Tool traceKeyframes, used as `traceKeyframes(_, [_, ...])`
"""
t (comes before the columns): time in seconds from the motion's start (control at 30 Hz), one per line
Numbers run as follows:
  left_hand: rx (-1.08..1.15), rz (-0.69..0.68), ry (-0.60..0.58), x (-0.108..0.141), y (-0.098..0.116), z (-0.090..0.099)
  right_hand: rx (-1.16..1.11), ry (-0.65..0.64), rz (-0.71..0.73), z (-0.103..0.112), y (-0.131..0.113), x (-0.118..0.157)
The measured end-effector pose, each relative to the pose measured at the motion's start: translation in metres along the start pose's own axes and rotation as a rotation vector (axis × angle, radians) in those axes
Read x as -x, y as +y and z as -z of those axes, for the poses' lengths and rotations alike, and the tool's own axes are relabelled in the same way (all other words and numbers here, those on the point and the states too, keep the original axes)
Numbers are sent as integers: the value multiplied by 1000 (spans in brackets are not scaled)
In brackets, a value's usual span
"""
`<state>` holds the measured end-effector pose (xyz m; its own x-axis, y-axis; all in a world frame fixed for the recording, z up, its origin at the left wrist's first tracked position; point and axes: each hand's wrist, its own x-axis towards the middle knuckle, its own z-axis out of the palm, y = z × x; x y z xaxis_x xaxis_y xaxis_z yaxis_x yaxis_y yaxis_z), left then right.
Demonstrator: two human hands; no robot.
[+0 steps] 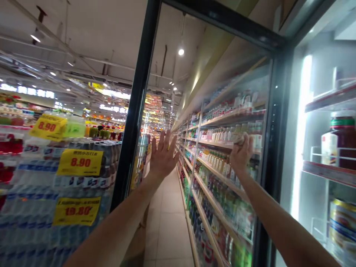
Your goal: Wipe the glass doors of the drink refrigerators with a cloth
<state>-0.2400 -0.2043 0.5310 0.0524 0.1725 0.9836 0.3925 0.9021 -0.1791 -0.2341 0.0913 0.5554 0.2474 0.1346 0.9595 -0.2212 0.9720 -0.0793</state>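
An opened cooler door with a dark frame and a glass pane stands in front of me. My left hand has its fingers spread, palm toward the pane, and holds nothing. Farther right, my right hand is closed around a crumpled, pale greyish cloth at the glass. Part of the cloth is hidden by the fingers, and motion blurs it slightly. Both arms reach forward from the bottom of the view.
At right, the lit cooler interior holds a dark bottle with a green-banded cap and a gold-rimmed can. Stacked bottles with yellow price signs stand left. Shelves of drinks and a tiled aisle appear in the pane.
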Motion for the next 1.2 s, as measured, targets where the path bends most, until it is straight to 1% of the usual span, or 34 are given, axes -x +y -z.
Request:
traceKeyframes(0.03, [2,1,0,0,0,0,3,10,-3,0,-3,1])
traceKeyframes(0.07, [5,0,2,0,0,0,-3,-8,29,0,-10,7])
traceKeyframes(0.1, [6,-3,4,0,-1,-1,-20,-54,94,1,-21,17])
traceKeyframes(0.13, [5,-9,5,0,-2,-1,-47,-117,189,2,-34,30])
traceKeyframes(0.17, [4,-13,5,0,-2,-1,-88,-201,325,4,-46,44])
traceKeyframes(0.2, [4,-16,6,1,-3,-1,-148,-316,523,6,-55,56])
traceKeyframes(0.23, [5,-20,6,1,-4,-1,-185,-395,652,7,-60,65])
traceKeyframes(0.27, [6,-25,5,1,-5,-1,-200,-441,716,8,-59,68])
traceKeyframes(0.3, [7,-30,1,1,-5,-1,-185,-439,691,7,-54,65])
traceKeyframes(0.33, [4,-34,-1,1,-5,-1,-144,-383,570,6,-45,57])
traceKeyframes(0.4, [-7,-41,2,1,-5,-1,-36,-191,210,1,-23,32])
traceKeyframes(0.43, [-14,-41,3,1,-4,-1,7,-97,54,-1,-14,20])
traceKeyframes(0.47, [-18,-39,5,1,-4,-1,35,-29,-45,-3,-10,12])
traceKeyframes(0.5, [-20,-39,8,1,-4,-1,44,1,-73,-4,-10,9])
traceKeyframes(0.53, [-20,-41,12,1,-4,-2,36,-11,-26,-3,-13,12])
traceKeyframes(0.57, [-19,-45,17,1,-5,-2,12,-62,85,-2,-20,19])
traceKeyframes(0.67, [-14,-52,36,1,-7,-4,-102,-304,551,5,-39,54])
traceKeyframes(0.7, [-10,-50,38,2,-8,-5,-125,-358,645,8,-39,62])
traceKeyframes(0.73, [-5,-47,36,2,-8,-5,-128,-377,671,11,-35,66])
traceKeyframes(0.77, [1,-44,31,2,-8,-5,-111,-356,619,12,-27,64])
traceKeyframes(0.8, [5,-42,26,2,-8,-5,-78,-295,495,12,-16,57])
traceKeyframes(0.87, [4,-43,21,2,-7,-4,3,-123,144,10,3,37])
traceKeyframes(0.9, [-1,-42,20,2,-6,-4,33,-49,-8,7,8,27])
traceKeyframes(0.93, [-6,-42,23,2,-6,-4,52,1,-112,4,9,20])
traceKeyframes(0.97, [-8,-43,29,2,-6,-5,56,16,-147,2,4,17])
traceKeyframes(1.0, [-5,-45,34,2,-6,-5,44,-10,-104,0,-5,18])
traceKeyframes(1.03, [2,-49,39,2,-7,-6,15,-75,11,-1,-17,23])
traceKeyframes(1.1, [24,-61,52,3,-9,-7,-68,-255,338,-1,-38,39])
traceKeyframes(1.13, [34,-74,57,3,-10,-8,-100,-331,473,0,-43,48])
traceKeyframes(1.17, [40,-88,58,4,-10,-9,-113,-373,544,3,-42,55])
traceKeyframes(1.2, [41,-103,57,4,-11,-9,-101,-372,530,6,-35,60])
